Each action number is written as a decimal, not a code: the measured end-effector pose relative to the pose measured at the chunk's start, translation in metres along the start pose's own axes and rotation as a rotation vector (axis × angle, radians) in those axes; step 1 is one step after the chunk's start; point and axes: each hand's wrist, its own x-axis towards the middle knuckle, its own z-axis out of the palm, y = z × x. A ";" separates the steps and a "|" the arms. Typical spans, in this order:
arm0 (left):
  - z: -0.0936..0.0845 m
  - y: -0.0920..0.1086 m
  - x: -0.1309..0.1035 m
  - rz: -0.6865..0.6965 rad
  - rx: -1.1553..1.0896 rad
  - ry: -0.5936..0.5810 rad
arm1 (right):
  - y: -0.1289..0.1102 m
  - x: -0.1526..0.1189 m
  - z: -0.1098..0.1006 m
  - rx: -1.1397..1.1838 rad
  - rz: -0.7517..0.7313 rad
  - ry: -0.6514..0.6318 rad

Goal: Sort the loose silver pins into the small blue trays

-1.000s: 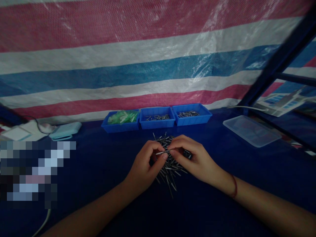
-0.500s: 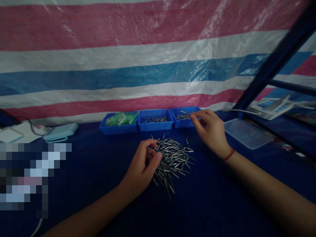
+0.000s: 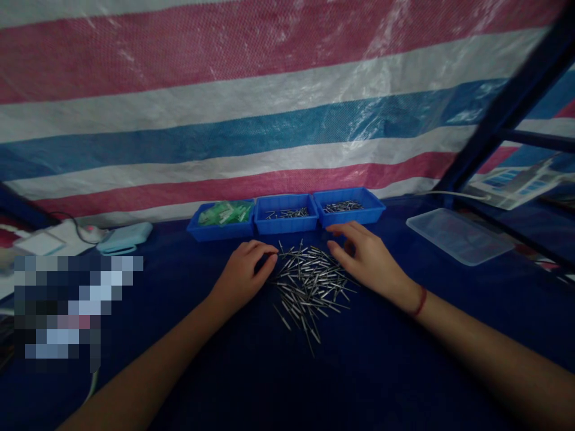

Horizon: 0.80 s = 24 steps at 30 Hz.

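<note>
A loose pile of silvery blind rivets [image 3: 314, 275] lies on the dark blue table. At its upper left edge is my left hand [image 3: 247, 269], thumb and forefinger pinched together; a thin rivet seems to stick out from the fingertips, partly hidden. My right hand [image 3: 368, 257] is over the pile's upper right side, its thumb and fingers apart and nothing visible between them. Behind the pile, the middle blue bin [image 3: 287, 225] and the right blue bin [image 3: 375, 209] hold more rivets.
The left blue bin [image 3: 220, 231] contains green plastic packets [image 3: 224, 213]. A clear plastic lid [image 3: 460, 236] lies at right, near a dark metal frame [image 3: 494, 114]. A light blue case [image 3: 126, 238] lies at left, and a striped sheet [image 3: 269, 108] hangs behind.
My right hand has come back from the right bin to the pile, its fingers opening. My left hand has shifted to the pile's left edge and its fingers have closed. The view has tilted slightly.
</note>
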 end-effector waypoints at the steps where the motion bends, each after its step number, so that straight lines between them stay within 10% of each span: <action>1: 0.002 -0.003 0.000 0.001 0.036 -0.014 | -0.004 -0.002 0.002 0.023 -0.008 -0.032; 16: 0.013 -0.005 0.006 -0.027 0.117 -0.033 | -0.029 -0.011 0.007 0.152 -0.058 -0.145; 24: 0.004 0.016 -0.001 0.030 -0.163 0.194 | -0.035 -0.014 0.006 0.174 -0.080 -0.187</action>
